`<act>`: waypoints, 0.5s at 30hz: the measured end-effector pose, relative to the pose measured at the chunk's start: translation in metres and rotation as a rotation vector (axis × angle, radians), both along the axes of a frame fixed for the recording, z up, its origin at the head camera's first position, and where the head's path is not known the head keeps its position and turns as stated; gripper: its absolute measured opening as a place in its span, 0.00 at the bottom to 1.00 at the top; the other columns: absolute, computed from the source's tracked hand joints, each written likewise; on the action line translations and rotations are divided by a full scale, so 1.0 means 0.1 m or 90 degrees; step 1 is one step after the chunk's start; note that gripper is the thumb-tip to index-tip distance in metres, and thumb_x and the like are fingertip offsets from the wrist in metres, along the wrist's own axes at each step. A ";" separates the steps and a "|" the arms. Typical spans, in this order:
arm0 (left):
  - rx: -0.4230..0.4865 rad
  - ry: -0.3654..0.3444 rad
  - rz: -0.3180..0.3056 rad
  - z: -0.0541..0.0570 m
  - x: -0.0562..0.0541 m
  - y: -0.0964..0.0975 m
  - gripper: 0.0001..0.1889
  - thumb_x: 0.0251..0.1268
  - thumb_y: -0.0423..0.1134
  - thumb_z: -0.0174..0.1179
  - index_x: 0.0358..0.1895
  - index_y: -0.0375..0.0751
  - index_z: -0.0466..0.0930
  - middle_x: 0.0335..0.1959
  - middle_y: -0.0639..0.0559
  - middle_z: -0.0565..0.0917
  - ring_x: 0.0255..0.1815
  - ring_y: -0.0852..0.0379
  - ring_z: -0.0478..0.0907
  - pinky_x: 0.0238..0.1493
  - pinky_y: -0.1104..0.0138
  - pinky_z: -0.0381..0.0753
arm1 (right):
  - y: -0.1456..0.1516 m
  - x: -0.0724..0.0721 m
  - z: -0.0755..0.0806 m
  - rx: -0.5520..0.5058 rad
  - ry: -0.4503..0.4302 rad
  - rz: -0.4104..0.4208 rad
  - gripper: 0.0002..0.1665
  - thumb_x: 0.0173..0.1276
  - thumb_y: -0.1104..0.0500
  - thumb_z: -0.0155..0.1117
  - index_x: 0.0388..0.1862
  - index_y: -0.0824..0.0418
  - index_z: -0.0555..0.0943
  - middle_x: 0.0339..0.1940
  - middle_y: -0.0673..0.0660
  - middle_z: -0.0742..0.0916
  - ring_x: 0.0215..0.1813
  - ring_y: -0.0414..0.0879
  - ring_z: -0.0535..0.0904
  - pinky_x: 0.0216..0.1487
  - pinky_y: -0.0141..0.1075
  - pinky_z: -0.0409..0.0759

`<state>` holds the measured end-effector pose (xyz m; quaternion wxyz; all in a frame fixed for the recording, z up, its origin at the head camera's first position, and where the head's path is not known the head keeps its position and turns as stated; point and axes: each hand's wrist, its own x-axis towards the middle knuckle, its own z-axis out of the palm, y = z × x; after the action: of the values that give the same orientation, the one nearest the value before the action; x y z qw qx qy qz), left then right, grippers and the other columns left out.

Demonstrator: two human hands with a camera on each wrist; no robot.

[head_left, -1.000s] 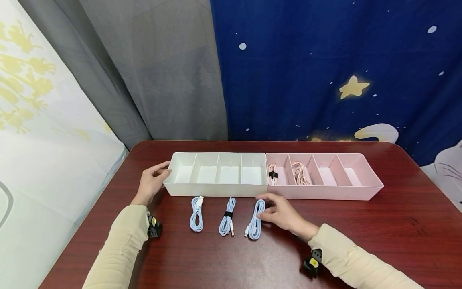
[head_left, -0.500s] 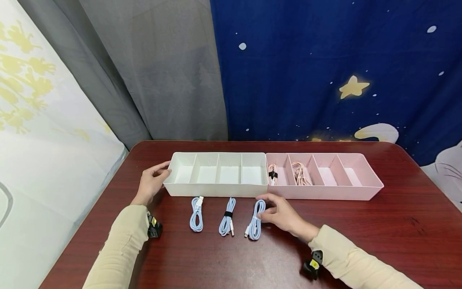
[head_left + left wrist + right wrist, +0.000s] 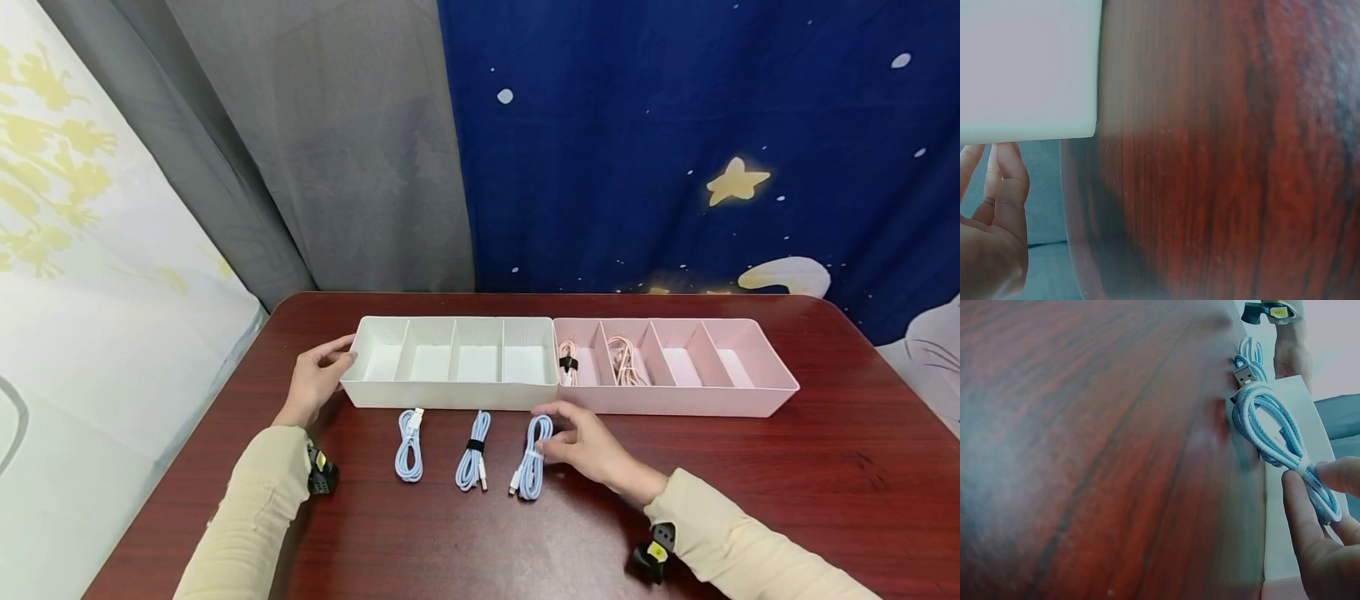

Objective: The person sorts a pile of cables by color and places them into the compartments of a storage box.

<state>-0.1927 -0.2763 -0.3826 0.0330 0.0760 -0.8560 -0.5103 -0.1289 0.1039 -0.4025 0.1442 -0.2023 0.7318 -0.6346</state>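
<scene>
Three coiled light-blue charging cables lie in a row on the table. The right one [image 3: 531,479], bound by a pale strap, is pinched by my right hand [image 3: 588,446]; the right wrist view shows thumb and fingers on either side of the strap. Black strapping holds the middle cable [image 3: 470,468], and the left cable [image 3: 408,462] has its white plug at the top. Behind them stands a white divided organizer box [image 3: 457,395] with bare compartments. My left hand [image 3: 311,387] touches its left end wall with its fingertips.
A pink divided box [image 3: 675,402] adjoins the white one on the right. Its two left compartments hold coiled pink cables [image 3: 622,362], one strapped in black [image 3: 567,373]. The dark red wooden table [image 3: 420,550] ends just behind both boxes, before grey and blue curtains [image 3: 600,167].
</scene>
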 end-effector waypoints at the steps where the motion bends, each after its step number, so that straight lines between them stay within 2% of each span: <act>1: 0.000 0.000 0.001 0.00 0.00 0.00 0.23 0.63 0.48 0.51 0.61 0.47 0.68 0.43 0.43 0.73 0.36 0.59 0.75 0.33 0.69 0.77 | 0.00 0.00 0.01 -0.004 -0.002 0.003 0.25 0.55 0.75 0.57 0.53 0.78 0.66 0.43 0.70 0.75 0.31 0.45 0.81 0.33 0.39 0.79; 8: -0.006 0.001 0.003 0.00 0.00 0.00 0.24 0.63 0.49 0.51 0.61 0.47 0.68 0.42 0.43 0.73 0.37 0.58 0.74 0.32 0.70 0.76 | 0.01 0.01 0.05 0.006 -0.004 0.015 0.25 0.56 0.74 0.57 0.53 0.78 0.65 0.41 0.71 0.75 0.30 0.48 0.81 0.33 0.42 0.79; 15: -0.004 0.003 0.005 0.00 -0.01 0.01 0.23 0.62 0.48 0.51 0.61 0.46 0.68 0.41 0.44 0.74 0.34 0.61 0.75 0.32 0.70 0.76 | 0.04 0.01 0.12 0.025 0.007 0.024 0.24 0.56 0.74 0.56 0.53 0.77 0.66 0.44 0.71 0.74 0.33 0.51 0.81 0.33 0.39 0.79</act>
<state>-0.1933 -0.2754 -0.3825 0.0372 0.0784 -0.8570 -0.5079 -0.1274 0.1080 -0.3908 0.1562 -0.2164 0.7408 -0.6164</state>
